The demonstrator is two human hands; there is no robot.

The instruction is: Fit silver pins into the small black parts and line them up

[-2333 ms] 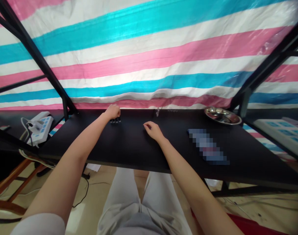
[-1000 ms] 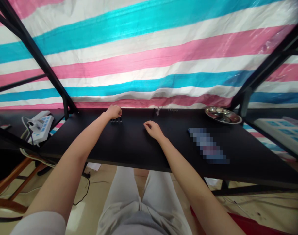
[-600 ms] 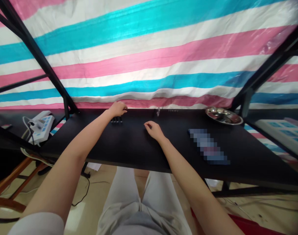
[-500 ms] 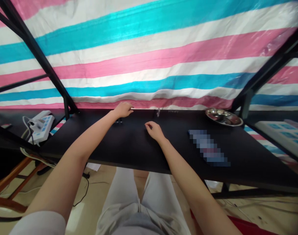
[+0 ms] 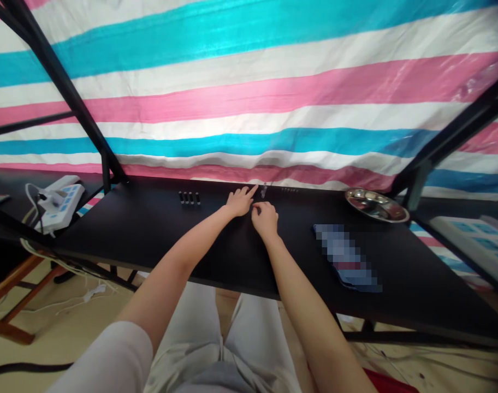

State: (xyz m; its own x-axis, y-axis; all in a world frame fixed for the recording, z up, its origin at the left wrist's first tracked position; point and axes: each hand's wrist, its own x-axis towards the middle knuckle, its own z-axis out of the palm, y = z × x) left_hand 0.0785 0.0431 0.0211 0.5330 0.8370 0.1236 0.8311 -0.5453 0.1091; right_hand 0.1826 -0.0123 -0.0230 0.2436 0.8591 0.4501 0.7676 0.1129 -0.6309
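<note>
– Tubes (image 5: 185,197)?
– Four, in a row on the surface (image 5: 226,259), left of the left hand (image 5: 238,203).
– Its fingers?
– Spread wide, the index just beside some small clear pieces (image 5: 264,191).
– And the right hand (image 5: 266,219)?
– Fingers curled narrow; I can't tell whether they hold anything.

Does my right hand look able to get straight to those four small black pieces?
Probably not straight: your left hand lies between your right hand and the small black pieces, so the right would likely have to go over or around it.
</note>
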